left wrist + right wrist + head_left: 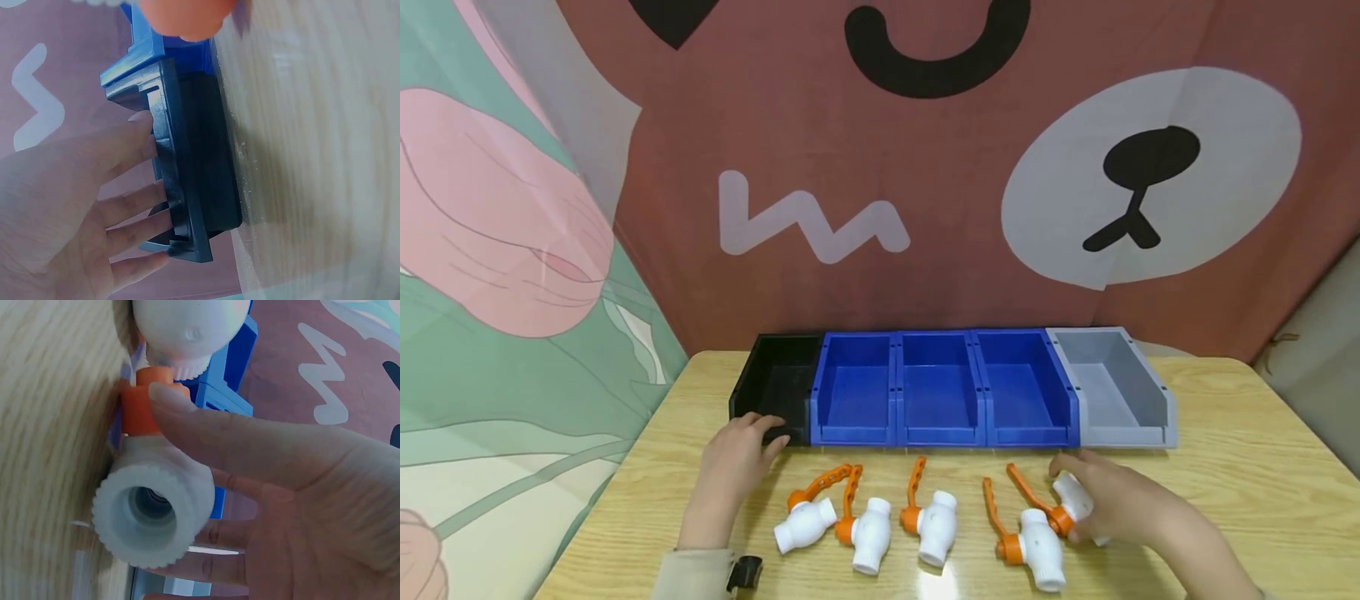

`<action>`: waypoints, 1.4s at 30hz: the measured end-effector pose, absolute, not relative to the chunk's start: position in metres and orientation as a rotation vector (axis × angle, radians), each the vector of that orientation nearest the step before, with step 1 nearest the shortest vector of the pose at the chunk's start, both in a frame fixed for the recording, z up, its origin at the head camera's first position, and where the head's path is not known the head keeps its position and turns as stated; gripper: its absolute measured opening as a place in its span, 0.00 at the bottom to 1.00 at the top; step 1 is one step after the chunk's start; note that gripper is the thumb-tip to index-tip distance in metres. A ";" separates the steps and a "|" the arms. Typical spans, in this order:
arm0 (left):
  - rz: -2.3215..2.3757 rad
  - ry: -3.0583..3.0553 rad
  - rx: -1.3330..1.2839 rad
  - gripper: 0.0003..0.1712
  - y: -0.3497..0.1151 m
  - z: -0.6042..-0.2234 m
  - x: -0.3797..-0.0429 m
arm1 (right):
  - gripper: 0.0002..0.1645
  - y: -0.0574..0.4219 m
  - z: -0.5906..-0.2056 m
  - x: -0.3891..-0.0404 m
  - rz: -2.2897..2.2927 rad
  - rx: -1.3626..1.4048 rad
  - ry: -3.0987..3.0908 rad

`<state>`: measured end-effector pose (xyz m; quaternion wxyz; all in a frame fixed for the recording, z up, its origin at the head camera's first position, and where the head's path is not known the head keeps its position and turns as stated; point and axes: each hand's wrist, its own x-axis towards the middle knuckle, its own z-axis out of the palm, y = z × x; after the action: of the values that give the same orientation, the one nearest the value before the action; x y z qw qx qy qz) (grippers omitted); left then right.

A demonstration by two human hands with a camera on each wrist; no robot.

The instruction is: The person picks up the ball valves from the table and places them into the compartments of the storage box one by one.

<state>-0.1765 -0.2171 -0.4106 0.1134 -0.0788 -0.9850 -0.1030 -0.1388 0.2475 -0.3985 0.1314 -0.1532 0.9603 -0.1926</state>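
Note:
My right hand [1120, 504] grips a white ball valve [1072, 493] with an orange handle, the rightmost in a row on the table. In the right wrist view, the thumb lies on its orange collar [140, 412] and the fingers reach behind the white body [181, 459]; its ribbed round opening faces the camera. At the front of the black bin [786, 375], my left hand [737, 458] rests its extended fingers on the rim, seen closely in the left wrist view. Beside the held valve lies another ball valve [1041, 550], with several more leftward, including one in the middle [937, 529].
Three blue bins, left [853, 436], middle [940, 436] and right [1033, 437], stand between the black bin and a grey bin [1127, 437]. A printed cloth [955, 275] hangs behind the wooden table [1232, 467]. Two valves [805, 527] at the left have their handles touching or overlapping.

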 end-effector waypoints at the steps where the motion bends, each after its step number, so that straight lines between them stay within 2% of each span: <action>1: -0.301 -2.889 -0.234 0.15 -0.217 -0.410 -0.177 | 0.38 0.247 -0.399 -0.139 -0.560 -0.433 2.788; 15: -0.339 -2.933 -0.303 0.15 -0.218 -0.407 -0.180 | 0.38 0.238 -0.407 -0.138 -0.534 -0.418 2.790; 30: -0.449 -2.976 -0.401 0.08 -0.217 -0.412 -0.198 | 0.33 0.243 -0.408 -0.134 -0.462 -0.483 2.834; 42: -0.495 -2.947 -0.371 0.08 -0.221 -0.415 -0.201 | 0.31 0.257 -0.390 -0.133 -0.337 -0.556 2.847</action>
<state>-0.2006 -0.2214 -0.4150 0.0650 -0.1231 -0.9766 -0.1641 -0.1330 0.2575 -0.3900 0.1103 -0.1892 0.9689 -0.1148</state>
